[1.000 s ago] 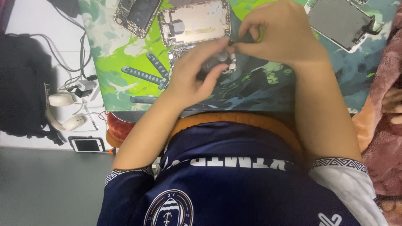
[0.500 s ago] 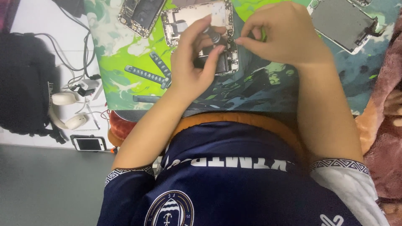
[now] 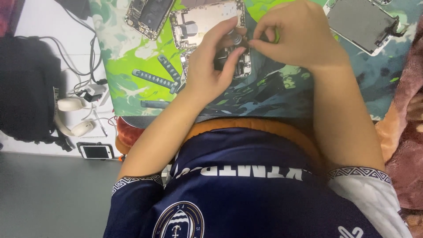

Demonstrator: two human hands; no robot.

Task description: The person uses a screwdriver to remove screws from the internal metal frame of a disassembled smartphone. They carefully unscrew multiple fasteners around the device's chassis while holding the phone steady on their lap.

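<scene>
The surface (image 3: 132,57) in front of me was covered by a big printed mat, bright green at my left and dark blue-green at my right. To my left a black bag (image 3: 26,88) sat on the white floor with a tangle of cables and a pair of cream headphones (image 3: 72,117) beside it, and a small phone (image 3: 96,151) lay face up just below those. At the far right of the mat lay a detached phone screen (image 3: 359,24), dark side up. At the far left of the mat lay another opened phone (image 3: 147,15) with its black insides showing.

Between them, right under my hands, was the opened phone shell (image 3: 205,22), its pale inner plate uppermost, with the exposed board part at its near end half hidden by my palm. My left hand (image 3: 211,70) hovered over that end, its fingers (image 3: 222,28) curled and pinching a small round silvery part (image 3: 237,39). My right hand (image 3: 299,37) met it from the other side, fingers pressed together around a thin tool with a green collar (image 3: 276,36), its tip touching the silvery part.
</scene>
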